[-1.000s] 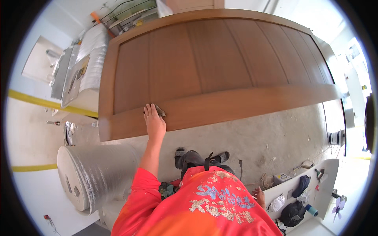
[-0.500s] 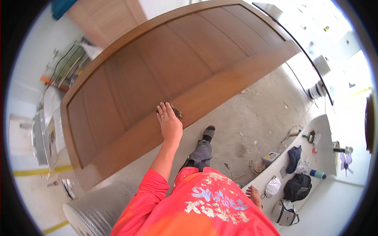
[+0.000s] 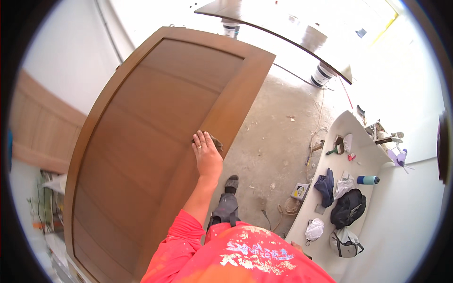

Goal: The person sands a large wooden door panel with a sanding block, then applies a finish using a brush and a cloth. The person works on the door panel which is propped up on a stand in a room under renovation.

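Grey concrete floor (image 3: 264,118) is spread through the middle of the frame, met at the left by a large brown panelled door (image 3: 155,113), which fills the left and centre. Near the frame's centre, a dark, crumpled-looking pad (image 3: 218,144) is set on the raised border of the door, at its right-hand side. It is gripped beneath the left hand (image 3: 208,160), whose fingers are laid nearly straight over it; a ring is worn on one of them. The right hand (image 3: 296,245) is mostly hidden by the red shirt (image 3: 184,240) at the lower edge, beside a white desk (image 3: 348,132), so whether anything is grasped by it cannot be told.

Just below the pad, a dark shoe (image 3: 231,182) is seen on the floor. Farther right, a box (image 3: 300,191) is placed close to the desk, on which a green-handled brush (image 3: 336,146), a dark blue cloth (image 3: 324,186), a blue bottle (image 3: 368,180), a black bag (image 3: 348,208) and a rounded white item (image 3: 314,229) are laid. At the upper right, a white bucket (image 3: 322,75) is stood under a dark-edged panel. Pale wooden boarding (image 3: 42,122) is seen at the far left.
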The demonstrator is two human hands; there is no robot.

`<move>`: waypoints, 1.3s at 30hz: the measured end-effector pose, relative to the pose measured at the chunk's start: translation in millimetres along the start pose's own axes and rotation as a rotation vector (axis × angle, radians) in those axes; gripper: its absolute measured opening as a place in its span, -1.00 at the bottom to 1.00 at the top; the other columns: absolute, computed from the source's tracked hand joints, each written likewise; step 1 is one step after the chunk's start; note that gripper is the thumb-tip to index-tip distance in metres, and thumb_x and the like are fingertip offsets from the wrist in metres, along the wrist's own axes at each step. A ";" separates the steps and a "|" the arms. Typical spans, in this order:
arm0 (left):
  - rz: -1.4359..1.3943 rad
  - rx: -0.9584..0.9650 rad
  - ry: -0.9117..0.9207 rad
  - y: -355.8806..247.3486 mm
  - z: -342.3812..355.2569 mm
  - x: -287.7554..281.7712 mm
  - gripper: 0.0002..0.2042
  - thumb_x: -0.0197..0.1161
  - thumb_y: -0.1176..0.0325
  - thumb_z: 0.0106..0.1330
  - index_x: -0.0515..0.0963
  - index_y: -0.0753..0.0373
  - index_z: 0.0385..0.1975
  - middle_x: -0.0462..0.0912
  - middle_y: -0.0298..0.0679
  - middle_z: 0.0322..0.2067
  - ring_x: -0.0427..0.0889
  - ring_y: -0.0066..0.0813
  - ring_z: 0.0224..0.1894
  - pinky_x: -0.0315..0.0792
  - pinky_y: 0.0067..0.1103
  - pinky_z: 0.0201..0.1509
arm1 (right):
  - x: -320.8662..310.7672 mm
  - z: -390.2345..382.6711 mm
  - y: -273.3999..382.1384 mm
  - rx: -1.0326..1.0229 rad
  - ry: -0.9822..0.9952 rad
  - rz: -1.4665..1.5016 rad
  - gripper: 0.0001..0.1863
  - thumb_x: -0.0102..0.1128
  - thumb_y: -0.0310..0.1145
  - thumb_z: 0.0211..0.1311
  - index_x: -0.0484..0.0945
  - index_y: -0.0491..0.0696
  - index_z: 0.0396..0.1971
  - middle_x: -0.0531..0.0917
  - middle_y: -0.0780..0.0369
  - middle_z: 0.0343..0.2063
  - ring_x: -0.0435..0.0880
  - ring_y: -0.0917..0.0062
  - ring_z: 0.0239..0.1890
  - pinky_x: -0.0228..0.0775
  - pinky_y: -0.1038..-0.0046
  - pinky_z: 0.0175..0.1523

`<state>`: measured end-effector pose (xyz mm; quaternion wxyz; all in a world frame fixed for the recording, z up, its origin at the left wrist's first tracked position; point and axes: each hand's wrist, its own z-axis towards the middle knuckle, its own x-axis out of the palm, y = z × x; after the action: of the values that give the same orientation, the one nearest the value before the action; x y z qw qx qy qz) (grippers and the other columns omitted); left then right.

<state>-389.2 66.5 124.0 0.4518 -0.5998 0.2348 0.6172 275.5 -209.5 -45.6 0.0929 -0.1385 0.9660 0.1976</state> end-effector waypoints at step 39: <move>0.093 -0.426 0.258 -15.3 -306.7 -141.4 -0.30 -0.06 0.71 0.22 0.30 0.39 0.48 0.33 0.21 0.47 0.28 0.11 0.55 0.18 -0.18 0.62 | -154.8 228.2 322.5 -0.184 0.024 -0.028 -0.41 0.07 0.24 0.51 0.60 -0.02 0.09 0.75 0.22 -0.16 0.73 0.46 -0.23 0.54 0.27 -0.15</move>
<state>-232.5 -220.3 210.5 0.2527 -0.7437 0.1824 0.5914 352.0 204.2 -101.0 0.0708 -0.1625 0.9428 0.2823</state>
